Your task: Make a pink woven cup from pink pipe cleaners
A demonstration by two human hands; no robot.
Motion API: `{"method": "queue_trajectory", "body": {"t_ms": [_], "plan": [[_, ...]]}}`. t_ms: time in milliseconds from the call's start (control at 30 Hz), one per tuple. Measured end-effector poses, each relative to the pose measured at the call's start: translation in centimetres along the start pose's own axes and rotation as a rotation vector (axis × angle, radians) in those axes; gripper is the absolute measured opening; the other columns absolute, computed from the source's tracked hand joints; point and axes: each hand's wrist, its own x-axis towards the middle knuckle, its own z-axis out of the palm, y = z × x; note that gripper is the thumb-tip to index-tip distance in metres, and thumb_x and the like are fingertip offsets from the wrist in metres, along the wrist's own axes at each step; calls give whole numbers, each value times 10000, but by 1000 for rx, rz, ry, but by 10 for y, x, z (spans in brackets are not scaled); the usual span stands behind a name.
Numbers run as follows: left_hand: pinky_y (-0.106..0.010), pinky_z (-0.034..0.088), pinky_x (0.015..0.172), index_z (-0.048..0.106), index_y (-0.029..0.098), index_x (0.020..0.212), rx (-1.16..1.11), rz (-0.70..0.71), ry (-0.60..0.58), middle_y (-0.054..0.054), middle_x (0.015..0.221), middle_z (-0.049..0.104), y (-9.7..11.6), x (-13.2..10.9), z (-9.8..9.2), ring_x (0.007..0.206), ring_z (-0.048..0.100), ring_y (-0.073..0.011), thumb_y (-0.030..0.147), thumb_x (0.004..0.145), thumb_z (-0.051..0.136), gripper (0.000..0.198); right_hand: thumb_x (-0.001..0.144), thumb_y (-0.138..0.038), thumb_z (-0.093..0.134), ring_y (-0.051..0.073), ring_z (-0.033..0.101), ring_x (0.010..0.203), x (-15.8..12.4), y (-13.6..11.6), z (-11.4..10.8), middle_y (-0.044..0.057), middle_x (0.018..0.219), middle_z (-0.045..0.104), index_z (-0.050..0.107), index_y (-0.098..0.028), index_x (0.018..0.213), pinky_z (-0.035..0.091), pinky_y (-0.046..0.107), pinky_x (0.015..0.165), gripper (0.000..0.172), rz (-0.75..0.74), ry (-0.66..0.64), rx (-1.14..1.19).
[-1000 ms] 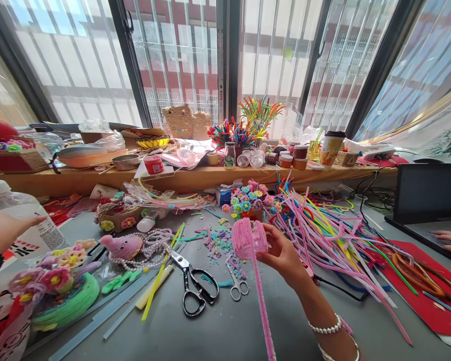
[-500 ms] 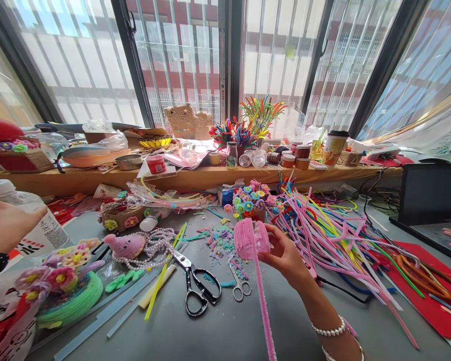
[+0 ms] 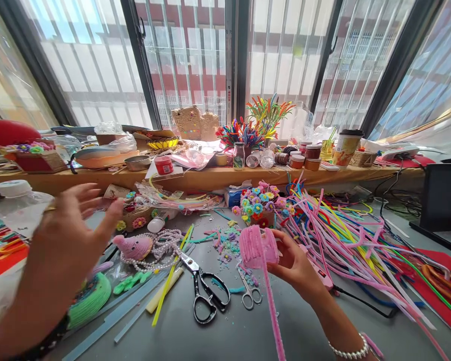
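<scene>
My right hand (image 3: 296, 263) grips a small clear cylinder wrapped in pink pipe cleaner (image 3: 251, 245), held above the table. A loose pink strand (image 3: 272, 313) hangs down from it. My left hand (image 3: 65, 240), slightly blurred, is raised at the left with fingers spread and nothing in it. Behind it stands a clear plastic bottle (image 3: 17, 205) with a white cap. The hand partly hides a green coiled piece (image 3: 93, 301). Below the wrapped cylinder lie small scissors (image 3: 250, 293) and large black-handled scissors (image 3: 206, 296).
A pink crocheted figure (image 3: 135, 246) rests among bead strings (image 3: 169, 240). Translucent glue sticks (image 3: 116, 311) lie in front. Many pink pipe cleaners (image 3: 346, 240) spread to the right, with a pink glue gun (image 3: 323, 276) and cord. A laptop (image 3: 443, 200) stands far right.
My left hand has left the bottle and moved right with its fingers spread. The right hand still holds the wrapped cylinder. The whole view has shifted slightly.
</scene>
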Motion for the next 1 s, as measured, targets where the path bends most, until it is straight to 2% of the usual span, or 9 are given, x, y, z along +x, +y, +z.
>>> {"method": "queue_trajectory", "body": {"t_ms": [67, 200, 233, 300, 367, 433, 633, 767, 1000], "plan": [[-428, 412, 889, 397, 135, 1189, -385, -73, -278, -140, 1183, 502, 31, -33, 35, 1060, 514, -279, 490, 723, 527, 601, 657, -350, 705, 193, 576, 902, 0, 1, 2, 70, 1014, 573, 413, -244, 1160, 495, 354, 806, 591, -2, -3, -19], [-376, 443, 838, 481, 128, 1136, -999, -384, -1023, -165, 1145, 553, 59, -78, 113, 1006, 560, -264, 561, 670, 575, 643, 657, -358, 697, 195, 557, 923, 1, 2, 5, 77, 1069, 538, 422, -241, 1140, 498, 344, 792, 568, -23, 16, -65], [-374, 442, 827, 510, 135, 1124, -1123, -415, -1141, -154, 1117, 579, 61, -85, 125, 993, 567, -264, 561, 687, 560, 613, 658, -356, 695, 200, 551, 940, 1, 2, 5, 80, 1091, 529, 425, -240, 1135, 498, 345, 792, 561, -31, 24, -88], [-361, 431, 830, 544, 151, 1120, -1377, -400, -1248, -128, 1078, 612, 66, -96, 139, 990, 567, -250, 528, 753, 505, 527, 667, -342, 687, 207, 544, 968, 1, 1, 7, 80, 1120, 520, 430, -241, 1131, 494, 351, 801, 540, -44, 40, -156], [-346, 427, 823, 557, 166, 1123, -1513, -393, -1294, -106, 1059, 626, 68, -103, 139, 980, 570, -236, 466, 780, 507, 458, 679, -325, 675, 209, 539, 987, 0, 0, 8, 76, 1141, 515, 433, -245, 1133, 485, 356, 821, 521, -51, 48, -231], [-339, 404, 853, 536, 175, 1160, -1558, -411, -1245, -98, 1090, 614, 69, -108, 134, 1003, 557, -227, 400, 799, 507, 427, 686, -320, 668, 207, 538, 992, 0, -1, 10, 71, 1148, 516, 433, -249, 1136, 476, 359, 837, 512, -61, 48, -290], [-341, 407, 849, 470, 223, 1228, -1545, -498, -1217, -82, 1130, 589, 63, -114, 130, 1031, 536, -229, 334, 769, 552, 479, 697, -339, 651, 217, 530, 992, 1, 3, 12, 70, 1136, 525, 445, -248, 1133, 463, 365, 838, 491, -94, 44, -380], [-327, 412, 831, 526, 204, 1149, -1553, -502, -1224, -82, 1104, 598, 62, -115, 131, 991, 557, -224, 301, 746, 567, 417, 693, -355, 656, 223, 518, 1010, 0, 7, 12, 74, 1157, 510, 436, -248, 1149, 460, 361, 835, 517, -77, 25, -393], [-317, 408, 785, 540, 189, 1088, -1507, -478, -1227, -72, 1036, 596, 60, -116, 131, 905, 559, -201, 292, 729, 574, 375, 637, -401, 707, 244, 445, 1142, -1, -1, -2, 60, 1242, 453, 443, -274, 1200, 393, 380, 939, 635, -28, -175, -313]]}}
